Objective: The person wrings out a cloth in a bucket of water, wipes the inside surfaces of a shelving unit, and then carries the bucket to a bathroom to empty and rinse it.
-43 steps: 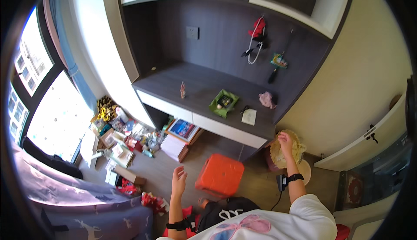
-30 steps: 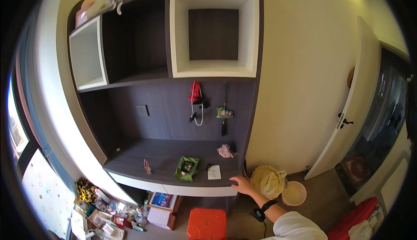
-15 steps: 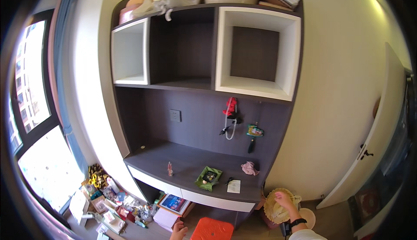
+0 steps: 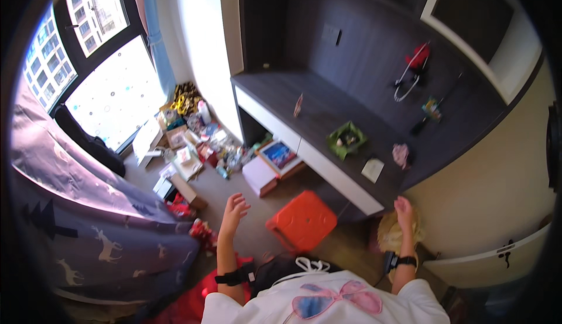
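Note:
My left hand (image 4: pixel 235 209) is raised in front of me with its fingers apart, holding nothing, left of an orange plastic stool (image 4: pixel 304 218). To the right, my right hand (image 4: pixel 403 208) is lifted near the front right corner of the dark desk (image 4: pixel 328 98), its fingers loosely bent and nothing in them. Behind that hand is a straw-coloured basket (image 4: pixel 386 230). On the desk lie a green folded tray (image 4: pixel 346 140) holding small items, a white paper (image 4: pixel 372 170), a crumpled pink cloth (image 4: pixel 401 155) and a small pinkish figure (image 4: pixel 298 105).
Many small items (image 4: pixel 205 136) clutter the floor by the window, with a white box (image 4: pixel 260 174) nearby. A patterned curtain (image 4: pixel 105 230) hangs at left. A bead necklace (image 4: pixel 404 87) hangs on the desk's back panel. A white door (image 4: pixel 492 259) is at lower right.
My view has tilted down and turned left, so the upper shelves have mostly left the picture. Both forearms, my shirt and the curtain now show. My left hand has come further into view.

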Demonstrator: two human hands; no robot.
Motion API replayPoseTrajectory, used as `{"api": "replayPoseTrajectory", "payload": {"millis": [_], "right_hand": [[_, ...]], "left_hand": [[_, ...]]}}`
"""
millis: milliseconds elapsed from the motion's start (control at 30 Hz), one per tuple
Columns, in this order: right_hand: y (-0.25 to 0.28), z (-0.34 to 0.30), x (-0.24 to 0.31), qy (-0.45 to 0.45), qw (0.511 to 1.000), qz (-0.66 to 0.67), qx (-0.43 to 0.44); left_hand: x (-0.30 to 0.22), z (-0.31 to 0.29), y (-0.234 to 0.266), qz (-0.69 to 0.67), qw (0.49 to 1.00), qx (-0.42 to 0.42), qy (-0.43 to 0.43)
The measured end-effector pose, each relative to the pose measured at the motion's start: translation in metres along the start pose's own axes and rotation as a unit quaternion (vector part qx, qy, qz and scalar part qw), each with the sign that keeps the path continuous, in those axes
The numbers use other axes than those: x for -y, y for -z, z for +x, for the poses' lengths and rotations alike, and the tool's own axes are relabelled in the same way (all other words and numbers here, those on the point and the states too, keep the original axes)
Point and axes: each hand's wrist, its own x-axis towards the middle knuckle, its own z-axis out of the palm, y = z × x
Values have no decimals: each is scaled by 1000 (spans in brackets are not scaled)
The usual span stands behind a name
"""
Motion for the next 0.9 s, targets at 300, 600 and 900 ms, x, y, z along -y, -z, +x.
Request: {"api": "replayPoseTrajectory", "payload": {"millis": [300,600,900], "right_hand": [[-90,7,-11,-11,994,-94,51],[-117,-14,-20,131,938,-320,7],[-154,-14,-9,-46,864,-501,18]], "left_hand": [[10,-64,28,-51,985,-167,18],[-2,-5,45,-11,991,-121,61],[-24,103,133,6,996,-6,86]]}}
